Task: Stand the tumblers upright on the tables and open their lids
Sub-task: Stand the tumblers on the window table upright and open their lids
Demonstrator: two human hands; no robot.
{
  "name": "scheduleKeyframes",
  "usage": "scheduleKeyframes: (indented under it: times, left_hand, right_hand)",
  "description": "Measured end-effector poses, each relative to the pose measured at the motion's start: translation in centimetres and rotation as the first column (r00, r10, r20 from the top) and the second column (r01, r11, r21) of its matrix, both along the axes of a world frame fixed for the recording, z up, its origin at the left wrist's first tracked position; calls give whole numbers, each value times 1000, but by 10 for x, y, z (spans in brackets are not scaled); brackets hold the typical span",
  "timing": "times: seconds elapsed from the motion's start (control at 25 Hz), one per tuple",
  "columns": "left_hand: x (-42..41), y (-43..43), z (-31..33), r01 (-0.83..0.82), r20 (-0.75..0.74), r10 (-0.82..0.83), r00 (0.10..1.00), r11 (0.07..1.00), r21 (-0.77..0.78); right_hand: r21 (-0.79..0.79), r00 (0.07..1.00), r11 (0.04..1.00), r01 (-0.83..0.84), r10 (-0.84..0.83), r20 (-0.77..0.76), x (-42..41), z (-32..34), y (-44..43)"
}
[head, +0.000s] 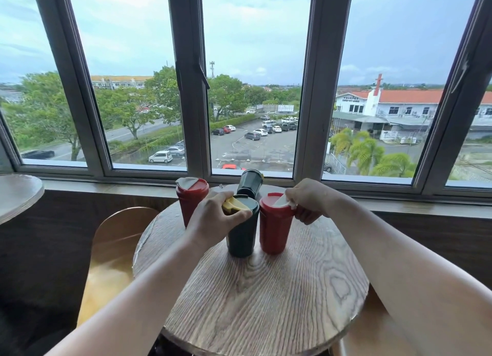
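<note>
Green tumbler [243, 233] upright, left fingers [237, 217] clamping its lid; right fingers [291, 203] pinching upright red tumbler's [274, 227] flap.

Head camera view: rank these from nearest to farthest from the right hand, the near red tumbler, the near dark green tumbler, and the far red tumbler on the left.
1. Near red tumbler: under the right hand.
2. Near dark green tumbler: centre, just left of it.
3. Far red tumbler: back left of the table.

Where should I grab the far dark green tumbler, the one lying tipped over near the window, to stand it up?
Grip the dark green tumbler around its body, coming from above and a little to the right. It lies behind the two near tumblers, and its far end by the window is the clearest part to reach.
</note>
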State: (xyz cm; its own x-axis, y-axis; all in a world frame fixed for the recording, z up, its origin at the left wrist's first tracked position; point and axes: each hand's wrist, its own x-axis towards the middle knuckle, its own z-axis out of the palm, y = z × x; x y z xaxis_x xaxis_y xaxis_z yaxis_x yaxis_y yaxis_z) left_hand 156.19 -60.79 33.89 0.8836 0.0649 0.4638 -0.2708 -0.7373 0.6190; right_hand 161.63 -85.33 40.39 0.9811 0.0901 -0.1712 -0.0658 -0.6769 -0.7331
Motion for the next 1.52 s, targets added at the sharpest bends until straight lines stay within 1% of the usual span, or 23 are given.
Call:
scheduleKeyframes:
  times: [0.12, 0.2, 0.28, 0.36, 0.4, 0.44, 0.52, 0.56, 0.6, 0.64, 0.72, 0.8, 0.92, 1.2, 1.36, 1.52]
  left_hand:
    - [-2, 4, 3, 12, -23, -11, 1000, 1000, 25]
    - [-2, 12, 12, -7, 6, 7, 1000, 1000, 12]
    - [3, 32, 26, -78, 79, 79, 994, 997, -9]
    - [17, 60, 37, -187, 122, 193, 974, 981, -52]
    - [26, 75, 41, -250, 105, 255, 961, 967, -56]
    - [35, 87, 43, -303, 50, 305, 951, 952, -43]
    - [52, 103, 44, -364, -161, 361, 919, 931, 10]
    - [57, 106, 43, -366, -265, 352, 898, 931, -2]
    - [63, 108, 41, -347, -337, 304, 891, 935, -73]
    - [67, 110, 39, -328, -373, 246, 895, 929, -173]
    - [75, 114, 36, -316, -377, 187, 907, 895, -315]
    - [80, 112, 36, -327, -352, 192, 916, 866, -378]
    - [85, 95, 39, -306, -327, 184, 927, 874, -377]
    - [104, 37, 43, -188, -293, 56, 955, 876, -444]
    - [104, 20, 35, -183, -312, 66, 948, 914, -363]
    - [100, 17, 30, -177, -325, 57, 944, 919, -351]
  right_hand:
    - [15, 999, 1000, -3, 3, -38, 1, -1, 0]
    - [0, 999, 1000, -1, 1, -45, 1, -3, -2]
    - [-1, 999, 1000, -6, 6, -50, 3, -5, -4]
    - [9, 998, 1000, -14, 15, -57, 4, -6, -6]
    - [14, 998, 1000, -18, 18, -60, 5, -6, -6]
    - [16, 998, 1000, -16, 17, -61, 4, -6, -6]
    - [21, 998, 1000, -15, 17, -66, 4, -6, -5]
    - [24, 998, 1000, -17, 18, -66, 3, -6, -5]
    - [25, 998, 1000, -18, 19, -66, 3, -6, -6]
    - [26, 998, 999, -18, 20, -66, 3, -6, -6]
    - [31, 998, 999, -13, 15, -67, 3, -7, -6]
    - [35, 998, 999, -13, 15, -63, 2, -8, -6]
    - [42, 999, 999, -8, 10, -49, 1, -8, -5]
    - [48, 999, 999, 9, -7, -45, 0, -8, -4]
    - [44, 999, 999, 17, -15, -38, -2, -7, -3]
    - [33, 999, 999, 15, -14, -44, -1, -8, -4]
